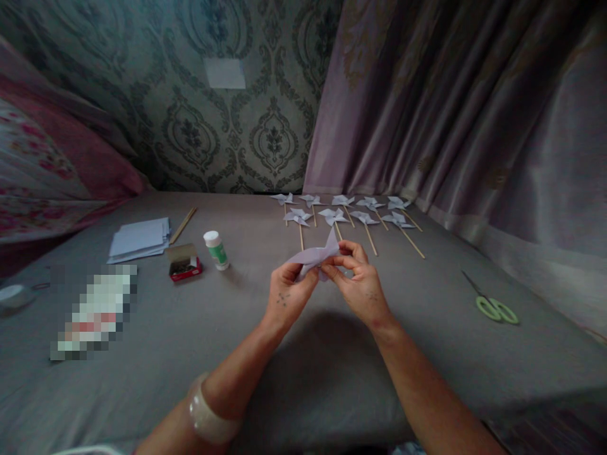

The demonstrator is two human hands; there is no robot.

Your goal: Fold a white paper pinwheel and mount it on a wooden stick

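Between my two hands, raised over the middle of the table, is a white paper pinwheel [317, 254] with its blades folded in. My left hand [291, 294] is closed on its left side, thumb near the centre. From the right, my right hand [358, 281] pinches the paper close to its middle; whatever lies under those fingertips is hidden. No stick shows on this pinwheel. Beyond my hands, several finished paper pinwheels [334, 217] on wooden sticks lie in two rows at the back of the table.
Left on the grey-covered table [246, 354] are a stack of white paper [140, 239], wooden sticks [183, 224], an open red box [184, 268] of small metal pieces, and an upright glue stick [217, 251]. Green-handled scissors [493, 306] lie at the right.
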